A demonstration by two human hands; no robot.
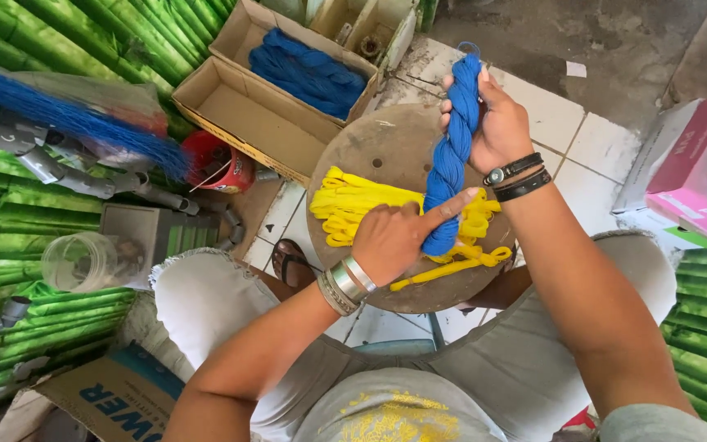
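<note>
A twisted skein of bright blue yarn (452, 155) stands nearly upright above a round, worn wooden board (386, 155) that rests across the person's lap. The right hand (497, 123) grips the skein's upper part, fingers and thumb wrapped closed around it, with a loop of yarn showing above the fist. The left hand (394, 237) is at the skein's lower end: its index finger stretches out straight along and against the bottom twist, while the other fingers are curled in; whether they pinch any strand cannot be told. Under that hand, a heap of flat yellow plastic strips (345, 200) lies on the board, one strip trailing toward the board's near edge.

Beyond the board, two open brown cardboard boxes sit side by side on the floor: the nearer shallow cardboard box (243, 110) shows only its bare bottom, and the farther cardboard box (247, 29) holds more blue skeins (308, 74). At the right edge, a pink rectangular carton (693, 155) with a white label band lies tilted against a grey one. At the lower left, a brown carton flap with blue printed lettering (116, 393) lies flat. A clear plastic jar (83, 260) lies on green striped material at the left.
</note>
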